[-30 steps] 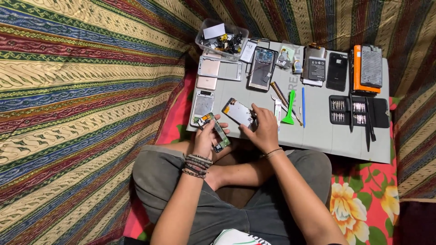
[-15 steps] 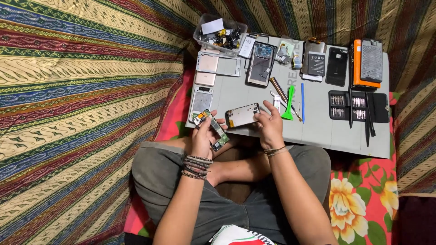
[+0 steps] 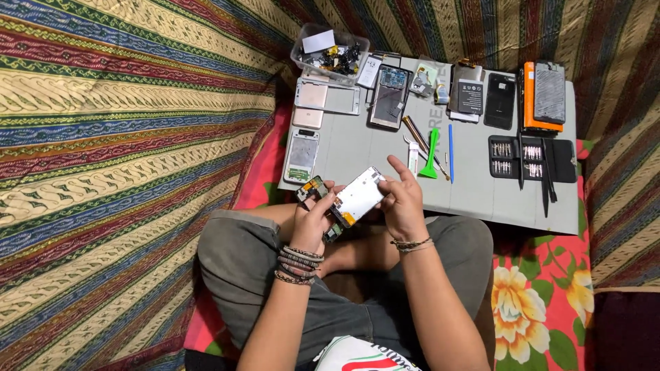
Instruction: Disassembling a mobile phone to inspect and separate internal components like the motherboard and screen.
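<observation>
Person seated cross-legged at low grey bench (image 3: 474, 192). Left hand (image 3: 315, 218) grips small circuit board (image 3: 317, 196), fingers closed round it. Right hand (image 3: 401, 203) grips white phone frame (image 3: 359, 196) by its right edge, tilted, touching board. Just beyond grip: green pry tool (image 3: 431, 154), blue pen (image 3: 451, 152). Farther beyond: screwdriver kit (image 3: 533, 159), phone parts, clear parts box (image 3: 330, 55).
</observation>
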